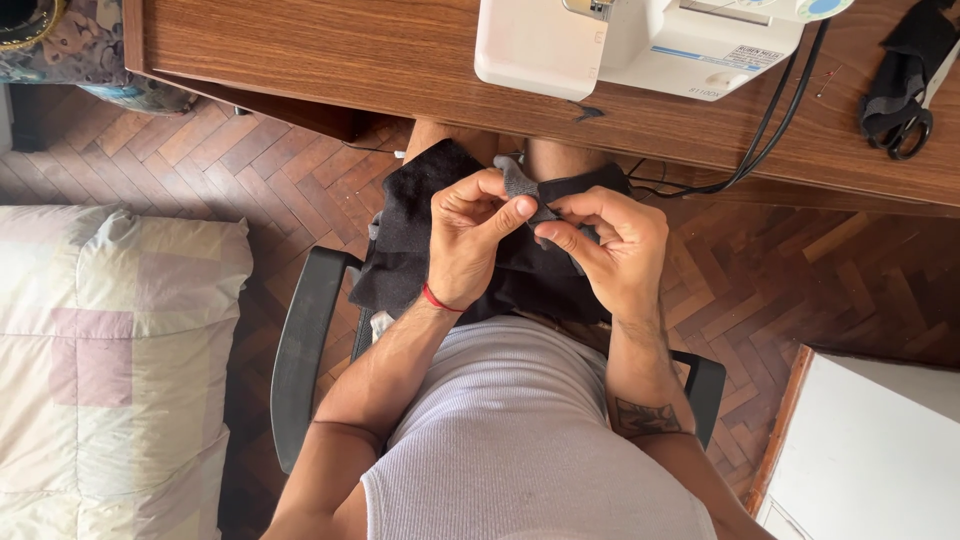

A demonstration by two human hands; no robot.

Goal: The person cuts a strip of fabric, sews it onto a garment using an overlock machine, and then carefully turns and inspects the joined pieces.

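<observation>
Nearest to me is my own torso in a ribbed white tank top point(520, 440), with both forearms reaching forward over my lap. I sit on a chair with black armrests point(300, 350). My left hand point(465, 245), with a red string bracelet point(440, 300) at the wrist, has its thumb and forefinger pressed together on a small grey piece of fabric point(517, 180). My right hand point(610, 250) meets it from the other side, thumb and fingers pinched on the same grey piece just beside the left fingertips. I cannot tell whether a needle or thread sits between them. Under both hands, black cloth point(410, 230) lies spread over my knees, and the grey piece rises from its upper edge.

Beyond my lap runs the edge of a wooden table point(350, 50). On it stands a white sewing machine point(620, 45), its black cable point(770, 130) hanging over the table's edge. Farther right lie black scissors point(905, 130) against more dark cloth. To my left, a pale patchwork cushion point(110, 370) rests on the parquet floor point(200, 160).
</observation>
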